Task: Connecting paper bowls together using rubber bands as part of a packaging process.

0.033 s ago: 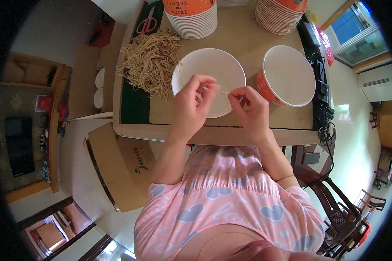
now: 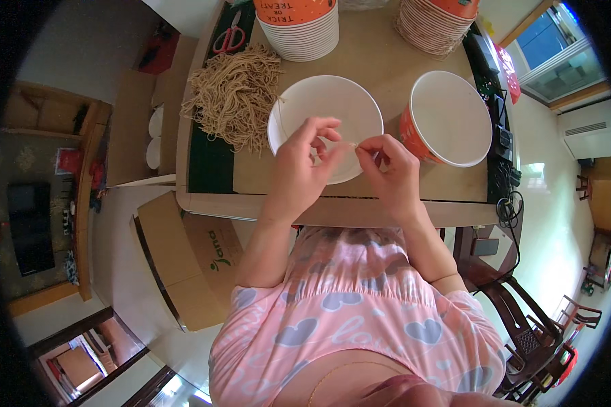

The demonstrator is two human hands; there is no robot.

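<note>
Over the near rim of a white paper bucket [image 2: 343, 95], my right hand [image 2: 390, 163] pinches the end of a thin beige string [image 2: 354, 144] between thumb and index finger. My left hand [image 2: 305, 159] is beside it, its thumb stretched toward the right fingertips and its other fingers bent and apart from the thumb. A strand of the same string passes over the left part of the bucket's rim; its run behind my left hand is hidden. To the left of the bucket lies a loose pile of cut beige strings [image 2: 234, 98].
An orange bucket with a white inside [image 2: 451, 119] stands on the right. Farther back are a stack of nested buckets [image 2: 299, 37] and another stack [image 2: 434, 27]. Red-handled scissors [image 2: 229, 39] lie behind the string pile. Black cables [image 2: 509, 203] hang over the table's right edge.
My left thumb has straightened out toward the right fingertips, and the left fingers have spread a little. My right hand has stayed in place.
</note>
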